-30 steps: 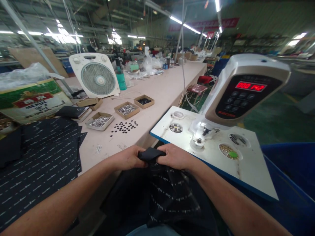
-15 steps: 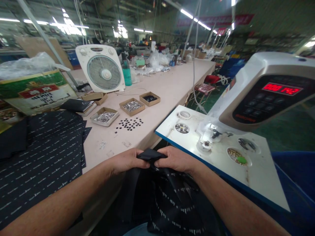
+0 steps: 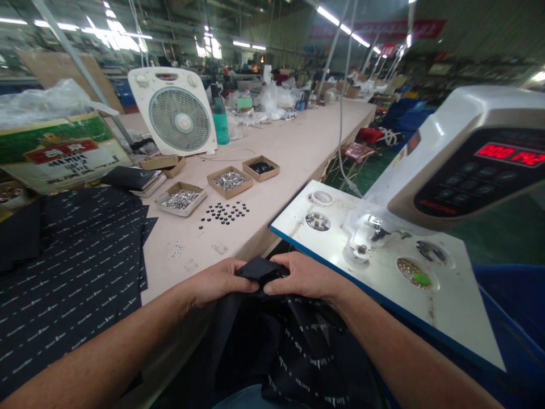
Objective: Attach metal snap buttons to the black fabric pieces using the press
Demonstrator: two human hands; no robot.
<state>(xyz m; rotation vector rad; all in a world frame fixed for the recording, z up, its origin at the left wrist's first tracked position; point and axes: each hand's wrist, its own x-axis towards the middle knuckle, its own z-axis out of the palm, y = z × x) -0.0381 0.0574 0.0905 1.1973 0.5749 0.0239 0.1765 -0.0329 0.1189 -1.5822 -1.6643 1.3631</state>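
Observation:
Both hands pinch the upper edge of a black garment [image 3: 298,346] with a white-lettered lining, which hangs down over my lap. My left hand [image 3: 221,281] grips the edge from the left, thumb on the near side. From the right, my right hand [image 3: 302,278] holds it the same way, and a folded black flap stands up between the two thumbs. What kind of garment it is I cannot make out. To the right stands a snap-fastening machine [image 3: 460,159] with a lit red display, its white worktable [image 3: 443,318] beside my right forearm.
On the pink-covered table [image 3: 298,142] lie loose black snap caps [image 3: 225,213], boxes of metal parts [image 3: 181,200] [image 3: 230,180] and a box of black parts [image 3: 260,167]. Printed black fabric [image 3: 76,272] covers the left side, near a box fan [image 3: 174,111].
My hands stay on the garment edge, the right thumb shifting slightly left. The folded flap between them tilts a little. The view has turned slightly.

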